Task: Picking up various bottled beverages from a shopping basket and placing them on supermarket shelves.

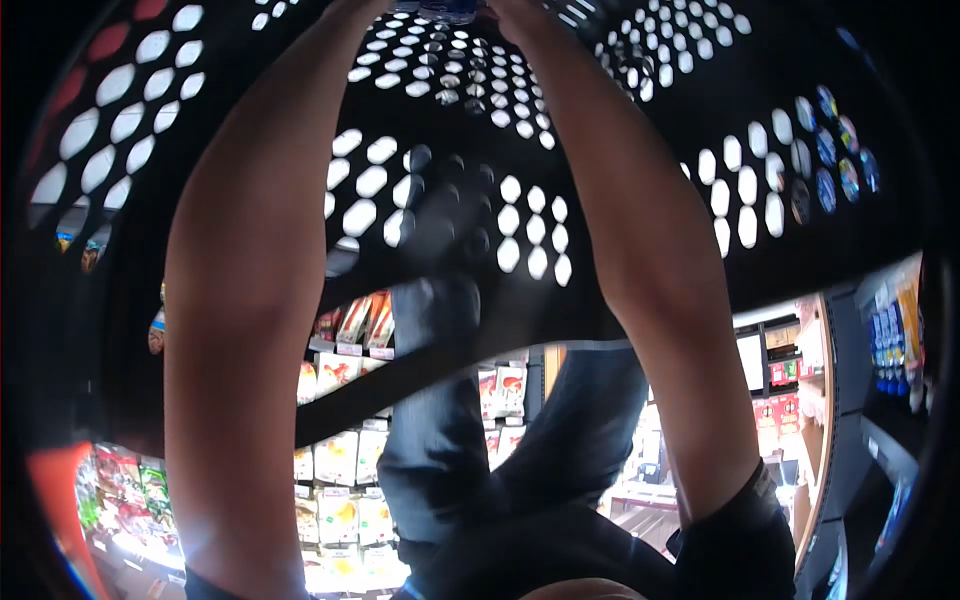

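Both arms reach away from me to the top edge, over a black perforated structure (450, 120), perhaps a basket or rack. Only the heel and wrist side of my right hand (512, 21) show there, with its fingers out of frame. At the same edge my left hand (367, 6) is nearly all cut off. Between the two hands sits the lower end of a clear and blue item (448, 10), possibly a bottle. Its upper part is out of view, and whether either hand grips it is hidden.
A dark bar (360, 397) slants across my jeans legs (439, 420). Hanging food packets (337, 457) fill a lit shelf beyond. Red boxes (778, 412) stand on right-hand shelving, near blue packages (889, 345). Coloured bags (124, 487) lie at lower left beside an orange surface (60, 480).
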`<action>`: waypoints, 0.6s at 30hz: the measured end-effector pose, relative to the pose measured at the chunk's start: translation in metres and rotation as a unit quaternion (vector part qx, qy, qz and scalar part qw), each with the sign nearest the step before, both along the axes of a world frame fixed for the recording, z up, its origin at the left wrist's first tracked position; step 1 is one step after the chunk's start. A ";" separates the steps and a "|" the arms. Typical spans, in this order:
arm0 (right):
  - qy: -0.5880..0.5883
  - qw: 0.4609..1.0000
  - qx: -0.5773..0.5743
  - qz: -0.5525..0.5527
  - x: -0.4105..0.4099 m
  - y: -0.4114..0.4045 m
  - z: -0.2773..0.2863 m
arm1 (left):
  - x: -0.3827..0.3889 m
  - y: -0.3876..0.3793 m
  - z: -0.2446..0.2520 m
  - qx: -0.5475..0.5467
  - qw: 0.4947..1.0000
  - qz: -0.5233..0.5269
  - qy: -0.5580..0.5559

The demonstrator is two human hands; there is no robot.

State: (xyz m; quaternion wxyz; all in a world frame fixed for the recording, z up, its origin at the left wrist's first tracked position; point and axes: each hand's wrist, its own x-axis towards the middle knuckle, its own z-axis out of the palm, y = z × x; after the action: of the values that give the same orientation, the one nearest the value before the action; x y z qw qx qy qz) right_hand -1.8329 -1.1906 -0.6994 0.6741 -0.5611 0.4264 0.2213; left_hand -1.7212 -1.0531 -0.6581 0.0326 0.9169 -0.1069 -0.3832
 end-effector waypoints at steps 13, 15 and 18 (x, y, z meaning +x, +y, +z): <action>0.109 0.993 0.053 -0.005 -0.034 -0.005 0.225 | -0.091 -0.017 0.191 -0.224 0.775 0.510 0.298; 0.004 0.982 -0.125 0.144 -0.056 -0.034 0.161 | -0.089 -0.045 0.174 -0.215 0.843 0.426 0.250; 0.027 0.912 -0.296 0.283 -0.056 -0.049 0.085 | -0.071 -0.029 0.119 -0.256 0.832 0.416 0.262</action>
State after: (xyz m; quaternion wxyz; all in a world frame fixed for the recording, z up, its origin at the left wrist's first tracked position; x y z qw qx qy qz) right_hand -1.8887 -1.2393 -0.6145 0.3742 -0.8259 0.3141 0.2815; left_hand -1.7917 -1.0818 -0.5392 0.4491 0.6987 0.2030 -0.5187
